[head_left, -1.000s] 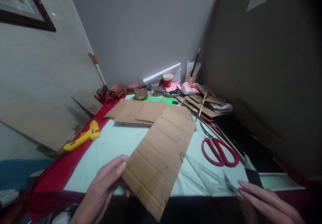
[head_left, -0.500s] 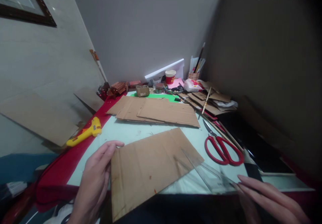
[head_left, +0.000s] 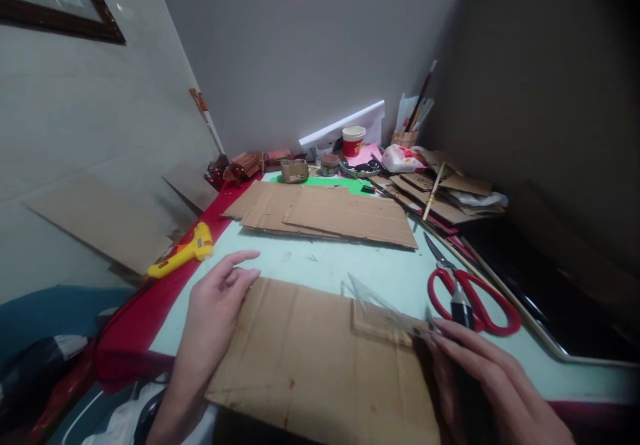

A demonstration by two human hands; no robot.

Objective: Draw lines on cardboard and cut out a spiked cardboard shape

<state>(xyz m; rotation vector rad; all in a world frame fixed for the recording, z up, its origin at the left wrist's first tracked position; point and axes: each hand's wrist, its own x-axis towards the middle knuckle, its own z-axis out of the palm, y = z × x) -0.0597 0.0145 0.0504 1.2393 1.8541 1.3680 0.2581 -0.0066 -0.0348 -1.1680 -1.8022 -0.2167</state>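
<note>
A large brown cardboard sheet (head_left: 310, 358) lies flat on the pale cutting mat (head_left: 320, 261), at the near edge of the table. My left hand (head_left: 215, 311) rests on the sheet's left edge, fingers stretched out and apart. My right hand (head_left: 485, 385) lies on the sheet's right end with its fingers close together. They hold a clear triangle ruler (head_left: 373, 298) down on the cardboard. A black-handled tool (head_left: 460, 308), perhaps a knife, sticks out past the fingertips. How it is gripped I cannot tell.
Red scissors (head_left: 480, 298) lie right of the sheet. More flat cardboard (head_left: 340, 215) is stacked behind it. A yellow glue gun (head_left: 183, 253) sits at the left on red cloth. A paper cup (head_left: 353, 141), a brush holder (head_left: 404, 137) and scraps crowd the back corner.
The cardboard sheet was held up and tilted; now it lies flat on the mat. My left hand let go and rests on its edge. My right hand brought the ruler onto it.
</note>
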